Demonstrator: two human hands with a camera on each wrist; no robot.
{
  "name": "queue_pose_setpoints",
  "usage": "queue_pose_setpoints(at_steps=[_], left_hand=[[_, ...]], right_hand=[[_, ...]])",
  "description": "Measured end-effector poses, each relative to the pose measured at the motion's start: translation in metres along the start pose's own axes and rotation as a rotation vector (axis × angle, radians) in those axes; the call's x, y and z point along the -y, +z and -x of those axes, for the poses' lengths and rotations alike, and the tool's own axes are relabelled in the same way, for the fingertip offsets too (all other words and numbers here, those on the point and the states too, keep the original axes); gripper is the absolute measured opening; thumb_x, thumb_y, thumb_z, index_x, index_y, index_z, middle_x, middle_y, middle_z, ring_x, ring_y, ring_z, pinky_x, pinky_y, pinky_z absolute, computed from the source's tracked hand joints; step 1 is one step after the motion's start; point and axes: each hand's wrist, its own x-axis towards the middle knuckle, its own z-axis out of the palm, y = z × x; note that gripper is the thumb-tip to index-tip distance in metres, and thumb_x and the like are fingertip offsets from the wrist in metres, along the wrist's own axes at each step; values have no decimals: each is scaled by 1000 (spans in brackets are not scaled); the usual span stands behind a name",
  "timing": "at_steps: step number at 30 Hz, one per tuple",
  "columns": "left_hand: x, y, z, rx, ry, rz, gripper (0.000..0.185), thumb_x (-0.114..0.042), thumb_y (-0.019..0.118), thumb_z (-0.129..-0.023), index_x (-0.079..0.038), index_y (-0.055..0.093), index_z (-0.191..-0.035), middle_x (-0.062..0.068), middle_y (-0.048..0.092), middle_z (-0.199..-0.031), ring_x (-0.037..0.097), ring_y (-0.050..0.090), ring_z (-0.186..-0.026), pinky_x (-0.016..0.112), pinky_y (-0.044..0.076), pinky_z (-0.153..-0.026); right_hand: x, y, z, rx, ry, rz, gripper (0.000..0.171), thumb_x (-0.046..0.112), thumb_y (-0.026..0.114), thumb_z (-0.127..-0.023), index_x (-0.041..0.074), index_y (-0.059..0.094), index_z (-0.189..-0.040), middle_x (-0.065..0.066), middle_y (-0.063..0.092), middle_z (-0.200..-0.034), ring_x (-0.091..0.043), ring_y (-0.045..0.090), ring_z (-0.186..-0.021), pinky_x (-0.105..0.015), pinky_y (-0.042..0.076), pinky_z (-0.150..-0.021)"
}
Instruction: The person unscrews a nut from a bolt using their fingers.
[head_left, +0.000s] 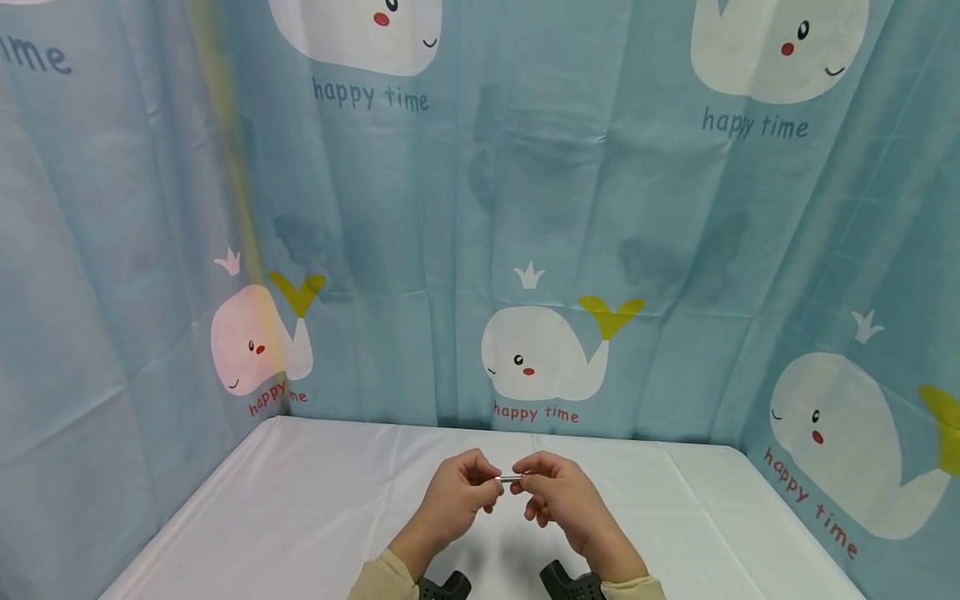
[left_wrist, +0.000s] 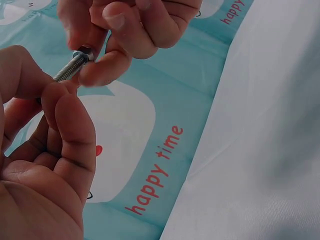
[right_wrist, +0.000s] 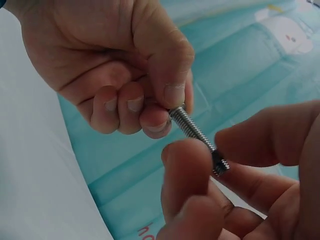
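A silvery threaded bolt [head_left: 512, 478] spans the gap between both hands, lying nearly level in the head view. My left hand [head_left: 459, 495] pinches one end of the bolt between thumb and fingertips, which cover that end. The other fingers of this hand are curled. Near the bolt's opposite end sits a dark metal nut [right_wrist: 219, 164]. My right hand [head_left: 564, 497] has thumb and index finger at either side of this nut, pinching it. The bare thread [left_wrist: 70, 68] shows between the two sets of fingertips. Both hands are above the table.
Beneath the hands is a table with a white cloth [head_left: 300, 500]. A blue curtain [head_left: 450, 208] printed with whales hangs behind it and at both sides. Dark wrist devices [head_left: 573, 582] sit at the beige sleeves [head_left: 386, 577].
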Motion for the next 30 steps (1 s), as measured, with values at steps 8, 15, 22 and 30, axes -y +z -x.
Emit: queue_pose_setpoints(at_steps=[8, 15, 22, 30], left_hand=[[3, 0, -1, -7, 0, 11, 8, 0, 67, -88, 3, 64, -95, 7, 64, -76, 19, 59, -65, 30, 52, -60], [0, 0, -1, -5, 10, -6, 5, -1, 67, -88, 1, 65, -93, 8, 65, -78, 20, 60, -65, 31, 53, -61], [1, 0, 0, -6, 10, -20, 6, 0, 67, -87, 1, 65, -93, 9, 65, -76, 19, 60, -64, 32, 53, -61], [1, 0, -1, 1, 19, -14, 4, -1, 67, -88, -1, 65, -92, 9, 65, -78, 19, 60, -65, 32, 53, -62]], right_hand=[[-2, 0, 0, 11, 14, 41, 35, 33, 59, -101, 0, 68, -108, -11, 68, -76, -16, 57, -52, -25, 43, -46], [0, 1, 0, 9, 3, -2, 33, 25, 60, -99, 1, 62, -122, -14, 71, -91, -18, 61, -54, -25, 44, -46], [-1, 1, 0, -34, 13, 89, 38, 35, 58, -101, -1, 69, -107, -10, 67, -75, -16, 57, -52, -25, 43, -45], [2, -1, 1, -10, 40, 8, 35, 28, 62, -98, 0, 64, -118, -14, 71, -97, -21, 65, -60, -26, 47, -50]])
